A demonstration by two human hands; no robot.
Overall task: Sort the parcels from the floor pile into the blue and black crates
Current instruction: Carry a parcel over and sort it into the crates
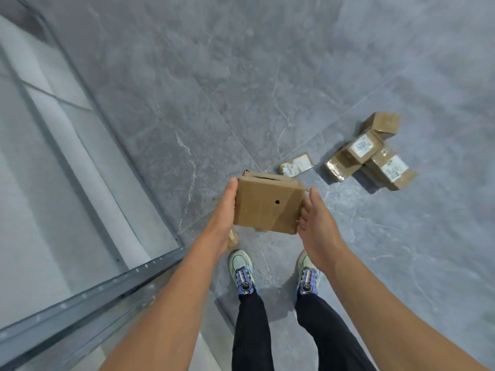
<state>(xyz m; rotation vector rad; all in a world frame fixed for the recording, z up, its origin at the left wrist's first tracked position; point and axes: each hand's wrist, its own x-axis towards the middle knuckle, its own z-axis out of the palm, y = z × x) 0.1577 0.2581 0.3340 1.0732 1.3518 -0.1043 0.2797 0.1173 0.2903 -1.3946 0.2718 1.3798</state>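
Cardboard box (267, 204) sits in mid-air between both hands, above the grey tiled floor (214, 89) and just beyond the person's feet. Its broad plain face is turned up toward the camera, with a small dark hole near the middle and a slit along its far edge.

The left hand (225, 210) lies flat against the box's left side, fingers straight and together, pointing away. The right hand (318, 223) meets the right side, thumb straight and pointing away beside the far right corner. Its other fingers disappear under the box's edge, so I cannot tell how they are curled.

Farther off to the right, the floor pile (369, 151) holds four brown parcels touching or overlapping one another, two of them showing white labels. One flat labelled parcel (296, 164) lies apart from the pile, on its left, just beyond the held box.

A small brown scrap (232, 238) shows on the floor beneath the left wrist. Pale green and purple shoes (242, 271) stand side by side below dark trousers. A grey metal rack frame (88, 295) crosses the near left.
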